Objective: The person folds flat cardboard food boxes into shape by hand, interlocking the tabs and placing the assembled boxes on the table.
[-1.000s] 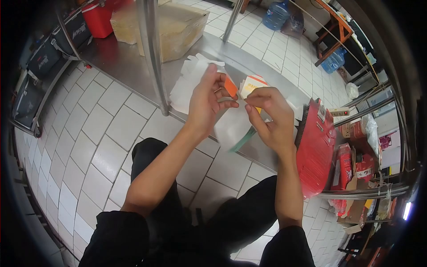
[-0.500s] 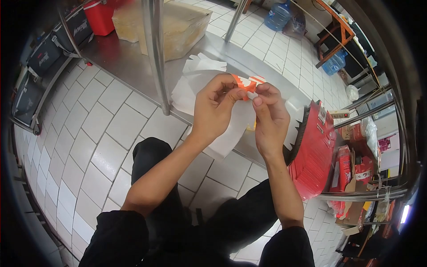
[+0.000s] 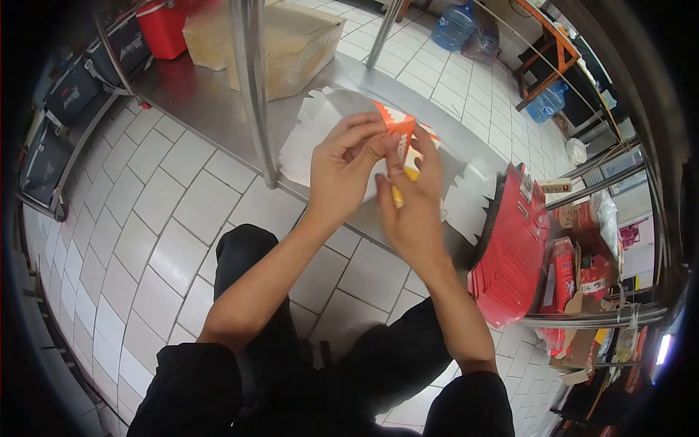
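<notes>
Both of my hands are together over the metal shelf, holding a small orange and white folded card piece [image 3: 395, 121] with printed white shapes. My left hand [image 3: 344, 164] pinches its left side between thumb and fingers. On the other side, my right hand [image 3: 416, 200] is closed round the lower right part, its thumb close to the left thumb. Yellow patches [image 3: 398, 195] show around the right fingers. Beneath the hands lie white paper sheets [image 3: 300, 146] with jagged edges, and another jagged white piece [image 3: 467, 193] is to the right.
A stack of red folded cartons [image 3: 510, 262] stands at the right end of the metal shelf [image 3: 178, 98]. A shelf post [image 3: 253, 95] rises left of my hands. Behind it sits a wrapped tan box [image 3: 291, 47]. Blue water jugs [image 3: 453, 28] are on the floor beyond.
The orange card has turned to show more of its printed face. My right hand has moved lower and left round it. The white sheet hanging under my hands no longer shows there.
</notes>
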`<state>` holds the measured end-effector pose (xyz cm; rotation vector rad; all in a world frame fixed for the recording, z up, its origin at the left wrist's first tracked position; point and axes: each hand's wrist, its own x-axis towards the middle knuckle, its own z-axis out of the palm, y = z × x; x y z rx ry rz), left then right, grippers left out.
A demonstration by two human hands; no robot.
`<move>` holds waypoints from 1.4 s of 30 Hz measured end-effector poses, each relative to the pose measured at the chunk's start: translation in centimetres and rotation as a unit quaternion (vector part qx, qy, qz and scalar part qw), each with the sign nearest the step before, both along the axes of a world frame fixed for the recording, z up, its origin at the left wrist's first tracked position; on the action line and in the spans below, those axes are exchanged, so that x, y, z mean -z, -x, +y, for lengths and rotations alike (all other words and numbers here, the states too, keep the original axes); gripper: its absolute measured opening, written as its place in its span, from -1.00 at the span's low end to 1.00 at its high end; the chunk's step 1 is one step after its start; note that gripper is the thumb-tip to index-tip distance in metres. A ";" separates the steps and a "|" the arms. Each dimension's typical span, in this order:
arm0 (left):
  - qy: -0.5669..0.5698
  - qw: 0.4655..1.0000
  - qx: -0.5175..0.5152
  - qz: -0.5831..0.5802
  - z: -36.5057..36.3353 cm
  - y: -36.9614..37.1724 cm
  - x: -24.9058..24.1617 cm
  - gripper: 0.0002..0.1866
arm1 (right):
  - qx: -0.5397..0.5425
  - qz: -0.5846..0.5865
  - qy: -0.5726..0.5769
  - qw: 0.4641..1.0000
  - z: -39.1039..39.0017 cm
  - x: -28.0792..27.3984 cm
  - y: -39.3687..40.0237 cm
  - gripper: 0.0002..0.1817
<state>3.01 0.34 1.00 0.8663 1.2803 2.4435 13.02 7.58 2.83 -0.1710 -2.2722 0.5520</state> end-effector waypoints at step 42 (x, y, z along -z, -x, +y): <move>-0.002 0.988 0.068 -0.142 0.3 -2.0 -0.1 -0.82 | -0.076 0.145 0.559 0.813 2.4 -0.2 0.2 -0.88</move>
